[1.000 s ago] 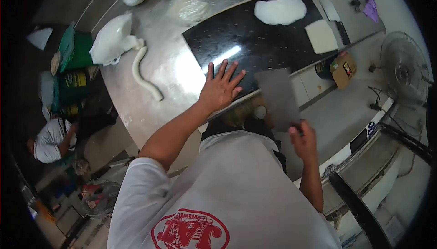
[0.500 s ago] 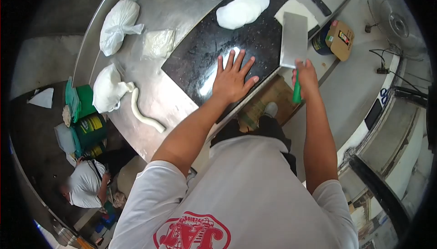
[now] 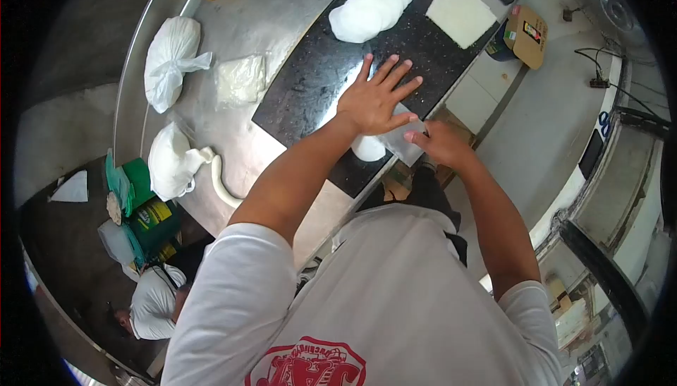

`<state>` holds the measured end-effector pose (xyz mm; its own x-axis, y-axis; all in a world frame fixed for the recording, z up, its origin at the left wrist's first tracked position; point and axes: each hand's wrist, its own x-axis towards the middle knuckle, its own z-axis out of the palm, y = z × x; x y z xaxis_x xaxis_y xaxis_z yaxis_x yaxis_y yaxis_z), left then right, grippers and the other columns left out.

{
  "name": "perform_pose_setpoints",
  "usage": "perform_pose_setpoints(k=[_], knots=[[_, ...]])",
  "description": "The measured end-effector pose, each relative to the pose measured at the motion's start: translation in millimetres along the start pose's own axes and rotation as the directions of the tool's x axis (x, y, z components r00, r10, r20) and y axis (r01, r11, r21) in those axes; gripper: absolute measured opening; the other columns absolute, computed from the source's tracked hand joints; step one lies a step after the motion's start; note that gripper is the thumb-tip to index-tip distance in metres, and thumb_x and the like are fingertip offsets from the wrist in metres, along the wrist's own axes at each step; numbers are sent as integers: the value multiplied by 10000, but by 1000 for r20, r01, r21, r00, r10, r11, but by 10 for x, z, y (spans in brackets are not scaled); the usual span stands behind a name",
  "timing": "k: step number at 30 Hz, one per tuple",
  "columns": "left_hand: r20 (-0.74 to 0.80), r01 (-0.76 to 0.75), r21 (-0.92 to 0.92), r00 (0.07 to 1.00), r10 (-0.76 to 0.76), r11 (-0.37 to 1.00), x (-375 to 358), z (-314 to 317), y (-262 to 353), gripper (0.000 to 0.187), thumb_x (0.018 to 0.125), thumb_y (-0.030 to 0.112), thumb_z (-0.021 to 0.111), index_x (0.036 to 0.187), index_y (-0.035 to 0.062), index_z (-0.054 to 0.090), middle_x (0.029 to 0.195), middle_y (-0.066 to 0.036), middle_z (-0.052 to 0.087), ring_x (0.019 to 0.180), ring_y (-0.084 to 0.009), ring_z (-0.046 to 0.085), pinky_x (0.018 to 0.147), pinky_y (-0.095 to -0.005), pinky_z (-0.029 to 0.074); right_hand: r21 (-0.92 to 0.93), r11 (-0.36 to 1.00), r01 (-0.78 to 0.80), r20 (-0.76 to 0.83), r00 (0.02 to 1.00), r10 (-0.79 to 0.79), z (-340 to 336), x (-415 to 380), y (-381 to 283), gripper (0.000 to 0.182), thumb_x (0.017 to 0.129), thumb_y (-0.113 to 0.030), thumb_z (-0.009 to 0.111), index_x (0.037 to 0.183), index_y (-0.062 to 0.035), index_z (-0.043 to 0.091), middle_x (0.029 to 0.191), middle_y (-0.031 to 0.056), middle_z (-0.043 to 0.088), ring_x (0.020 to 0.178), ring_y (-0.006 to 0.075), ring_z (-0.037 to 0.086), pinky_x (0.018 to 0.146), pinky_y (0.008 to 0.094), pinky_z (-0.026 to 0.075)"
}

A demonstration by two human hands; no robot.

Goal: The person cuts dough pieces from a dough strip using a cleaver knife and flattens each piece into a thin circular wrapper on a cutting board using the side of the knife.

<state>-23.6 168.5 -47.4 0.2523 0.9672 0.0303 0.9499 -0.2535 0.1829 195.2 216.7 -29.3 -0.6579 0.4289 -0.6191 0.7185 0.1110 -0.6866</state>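
White dough disc (image 3: 368,149): partly visible on the black slab (image 3: 296,97), behind the spread fingers of the left hand (image 3: 374,106), beside the heel of the palm; its upper edge is hidden by that hand. The left fingers are fanned, pointing towards the far side of the slab, with the thumb angled towards the right hand (image 3: 448,144). The right fingers are closed at the near end of a broad blade (image 3: 406,140); their grip on the handle is hidden. The blade lies between the two hands, just beside the disc; contact between blade and disc cannot be determined. Beyond the left fingertips, overlapping white rounds (image 3: 372,6) rest on the slab, with a square pale sheet (image 3: 462,15) to their right. Well left of the left fingers, on the metal surface (image 3: 236,12), are a wrapped packet (image 3: 242,81) and a curved dough rope (image 3: 220,183).
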Motion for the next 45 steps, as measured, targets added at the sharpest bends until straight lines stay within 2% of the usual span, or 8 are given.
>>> perform_pose_setpoints(k=[5,8,11,17,25,34,37,45], knots=[[191,-290,-195,926,327,937,-562,12,403,747,957,727,394,1551,275,434,1663,-85,314,1561,-353,203,1221,-688,80,232,953,193,-23,981,-193,852,-617,552,590,882,-413,755,1270,8,611,1046,293,707,1037,424,692,911,481,523],[205,-309,-293,904,375,905,-407,125,426,752,946,736,407,1531,266,465,1645,-81,349,1548,-332,245,1228,-672,91,-66,996,-57,-207,977,42,899,-635,381,632,838,-385,798,1261,30,579,1042,297,705,1031,437,695,893,499,531],[76,-258,-130,960,269,957,1,-75,176,733,914,689,538,1496,243,512,1612,-106,397,1522,-323,308,1213,-645,167,159,973,-170,-112,976,189,266,-410,-60,558,798,-260,832,1197,41,586,1180,294,672,1052,406,684,885,477,537],[118,-273,-31,954,275,962,-11,-38,-43,779,937,710,450,1561,246,419,1651,-115,332,1556,-354,218,1232,-656,108,-144,989,18,-207,977,-48,379,-240,54,752,810,-419,806,1300,58,493,1068,300,698,1010,481,680,877,541,537],[94,-231,-71,967,238,970,60,-91,274,770,924,736,458,1496,224,515,1588,-113,430,1507,-355,319,1217,-641,188,-94,973,-212,-126,972,200,116,-454,4,761,783,-386,837,1303,40,482,1107,296,695,1039,465,683,919,520,533],[109,-279,-198,946,304,940,-324,38,539,756,932,733,448,1496,235,515,1571,-125,446,1517,-361,305,1222,-658,159,32,998,60,-64,996,-58,549,-665,364,809,788,-401,833,1352,55,476,1052,284,717,1059,439,688,912,504,543],[74,-284,-232,949,308,931,-27,62,499,723,929,721,478,1465,241,550,1536,-113,488,1505,-352,329,1216,-650,177,125,960,-252,-68,963,262,370,-809,174,793,783,-420,836,1321,52,496,1061,276,717,1048,450,688,905,503,544],[58,-135,-39,989,137,990,194,-72,6,762,921,716,512,1513,237,500,1595,-112,415,1519,-374,292,1224,-642,154,-107,994,-12,-65,998,5,-78,-205,-1,717,777,-406,835,1249,35,524,1109,295,695,1080,477,664,926,533,523]])
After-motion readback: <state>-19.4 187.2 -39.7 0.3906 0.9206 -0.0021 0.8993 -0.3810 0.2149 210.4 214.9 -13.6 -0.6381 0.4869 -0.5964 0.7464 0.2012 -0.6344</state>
